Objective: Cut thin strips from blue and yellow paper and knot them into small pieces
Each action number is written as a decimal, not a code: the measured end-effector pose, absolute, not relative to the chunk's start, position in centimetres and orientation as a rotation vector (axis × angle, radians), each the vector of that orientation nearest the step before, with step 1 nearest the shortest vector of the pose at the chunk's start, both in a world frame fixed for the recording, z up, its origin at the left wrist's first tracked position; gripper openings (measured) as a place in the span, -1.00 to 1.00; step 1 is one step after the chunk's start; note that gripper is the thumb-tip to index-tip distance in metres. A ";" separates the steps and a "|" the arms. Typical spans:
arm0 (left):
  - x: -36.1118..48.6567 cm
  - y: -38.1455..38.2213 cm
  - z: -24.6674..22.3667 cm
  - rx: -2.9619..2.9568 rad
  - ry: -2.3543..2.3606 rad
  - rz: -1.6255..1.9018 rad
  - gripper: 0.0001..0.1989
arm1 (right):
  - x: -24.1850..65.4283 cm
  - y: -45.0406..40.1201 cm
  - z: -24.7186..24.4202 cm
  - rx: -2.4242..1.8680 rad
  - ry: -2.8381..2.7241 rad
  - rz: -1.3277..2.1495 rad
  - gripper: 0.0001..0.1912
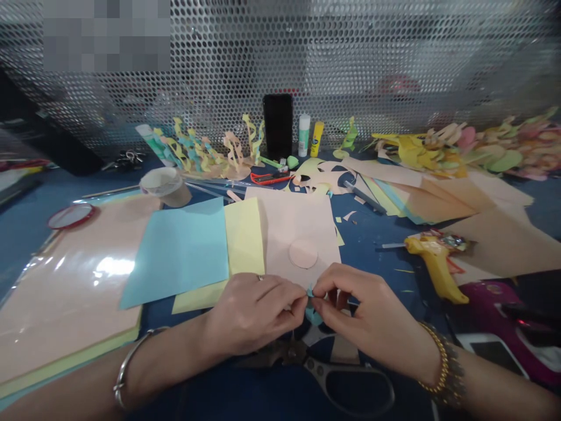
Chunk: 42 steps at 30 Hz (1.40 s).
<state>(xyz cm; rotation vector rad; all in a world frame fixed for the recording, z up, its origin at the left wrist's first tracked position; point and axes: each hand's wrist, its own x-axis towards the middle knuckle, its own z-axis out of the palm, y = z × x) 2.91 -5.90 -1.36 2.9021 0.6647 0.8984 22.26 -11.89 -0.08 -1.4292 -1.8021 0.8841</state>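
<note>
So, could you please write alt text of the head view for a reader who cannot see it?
A person's left hand and right hand pinch a small light-blue paper scrap above black-handled scissors, beside a pale-blue sheet, yellow sheet and pink sheet.

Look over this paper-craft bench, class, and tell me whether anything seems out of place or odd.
The yellow plastic glue gun looks odd: it lies on its side, its head resting on the edge of a tan paper sheet, with no stand visible under it.

Light: bright, from above
Glare: white patch on the plastic sheet [114,266]
Shadows: soft, beneath the right hand [372,316]
Edges: bowed, blurred mesh [280,52]
</note>
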 end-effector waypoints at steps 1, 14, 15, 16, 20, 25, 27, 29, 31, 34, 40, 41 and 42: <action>3.0 -5.9 -1.3 2.867 0.679 0.892 -0.90 | 22.2 -11.9 0.0 -1.425 -1.807 0.876 -0.92; 3.7 -6.4 -0.3 2.230 0.918 0.731 -0.90 | 22.1 -11.5 0.4 -1.512 -1.701 1.026 -0.94; 3.8 -6.4 -0.2 2.193 0.925 0.715 -0.90 | 22.1 -11.5 0.5 -1.511 -1.696 1.034 -0.94; 3.8 -6.4 -0.2 2.160 0.926 0.704 -0.90 | 22.1 -11.5 0.6 -1.516 -1.689 1.045 -0.94; 3.8 -6.4 -0.1 2.058 0.935 0.682 -0.90 | 22.1 -11.4 0.8 -1.538 -1.618 1.156 -0.95; 3.6 -6.3 -0.1 1.868 0.911 0.588 -0.74 | 22.3 -11.0 0.7 -1.447 -1.449 1.440 -0.93; 3.6 -6.2 -0.1 1.763 0.901 0.512 -0.64 | 22.4 -10.9 0.5 -1.399 -1.372 1.514 -0.91; 3.8 -6.0 -0.2 1.640 0.914 0.441 -0.72 | 22.5 -10.9 0.3 -1.380 -1.318 1.545 -0.88; 4.0 -5.8 -0.2 1.507 0.941 0.437 -0.83 | 22.5 -10.9 0.2 -1.388 -1.310 1.538 -0.88; 4.2 -5.6 -0.5 1.392 0.963 0.531 -0.86 | 22.4 -11.0 0.3 -1.431 -1.399 1.468 -0.90; 4.2 -5.3 -1.2 1.327 0.926 0.638 -0.89 | 22.2 -11.0 0.0 -1.555 -1.671 1.203 -0.92; 4.2 -5.3 -1.3 1.323 0.917 0.655 -0.89 | 22.2 -11.0 -0.1 -1.551 -1.697 1.188 -0.90; 4.3 -5.3 -1.2 1.329 0.909 0.668 -0.89 | 22.3 -11.0 -0.2 -1.548 -1.723 1.182 -0.89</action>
